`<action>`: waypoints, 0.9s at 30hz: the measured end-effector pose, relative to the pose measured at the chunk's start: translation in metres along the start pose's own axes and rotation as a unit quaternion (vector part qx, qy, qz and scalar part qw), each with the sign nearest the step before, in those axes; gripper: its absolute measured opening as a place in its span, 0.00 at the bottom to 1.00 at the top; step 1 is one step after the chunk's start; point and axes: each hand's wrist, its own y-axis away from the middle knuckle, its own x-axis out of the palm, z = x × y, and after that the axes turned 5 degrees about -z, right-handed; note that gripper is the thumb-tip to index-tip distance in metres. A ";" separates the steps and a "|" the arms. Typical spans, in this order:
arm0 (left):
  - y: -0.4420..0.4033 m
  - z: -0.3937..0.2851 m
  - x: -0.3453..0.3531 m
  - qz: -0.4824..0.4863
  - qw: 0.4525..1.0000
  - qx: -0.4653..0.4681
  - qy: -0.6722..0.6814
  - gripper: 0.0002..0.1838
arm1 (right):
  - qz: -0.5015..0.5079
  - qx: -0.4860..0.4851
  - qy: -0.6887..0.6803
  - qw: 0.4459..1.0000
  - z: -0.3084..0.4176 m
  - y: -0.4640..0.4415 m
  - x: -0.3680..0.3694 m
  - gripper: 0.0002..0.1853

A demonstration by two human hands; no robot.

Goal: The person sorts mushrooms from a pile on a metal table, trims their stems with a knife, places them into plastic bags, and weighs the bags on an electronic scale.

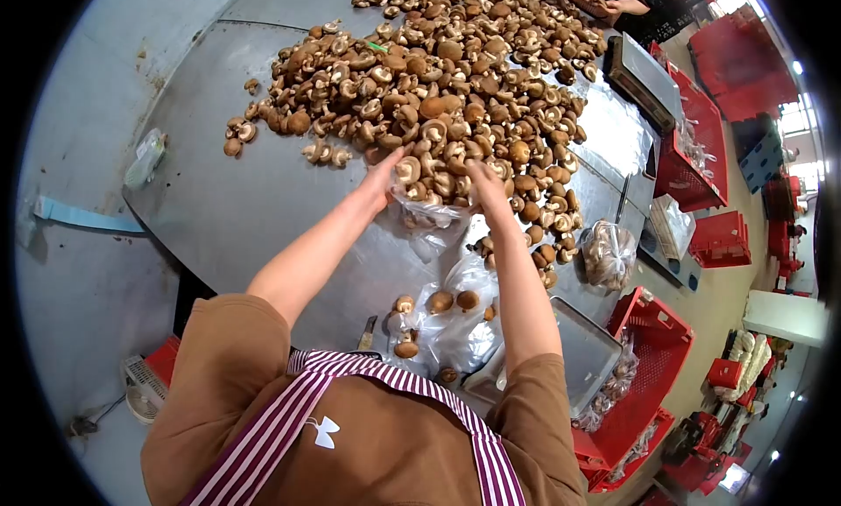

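A large heap of brown mushrooms (438, 77) covers the far part of the metal table (324, 243). At the heap's near edge, a clear plastic bag (429, 215) holds mushrooms, its mouth facing the heap. My left hand (382, 180) is at the bag's left side, fingers partly hidden by mushrooms. On the right side, my right hand (487, 189) rests against the bag and mushrooms, its fingertips hidden among them. Nearer to me lie more plastic bags (464, 335) with a few loose mushrooms on them.
A filled, closed bag (608, 254) sits to the right. A knife (367, 332) lies near the table's front edge. Beside a metal tray (583, 353) is a red crate (653, 348) of bags. A scale (644, 78) stands farther back; another person's hands (613, 8) show at top right.
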 end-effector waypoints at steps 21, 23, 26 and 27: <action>0.025 -0.023 0.025 0.086 0.936 0.090 -0.330 0.23 | 0.089 -0.041 0.047 0.994 0.041 0.048 0.000 0.31; 0.056 -0.024 0.026 0.112 0.924 0.098 -0.353 0.22 | 0.093 -0.012 0.014 0.996 0.028 0.065 -0.010 0.30; 0.082 -0.009 0.009 0.174 0.898 0.162 -0.371 0.22 | 0.133 0.017 -0.007 0.991 0.058 0.123 -0.030 0.28; 0.087 0.000 -0.001 0.166 0.875 0.191 -0.414 0.24 | 0.149 0.022 0.000 0.989 0.052 0.134 -0.032 0.28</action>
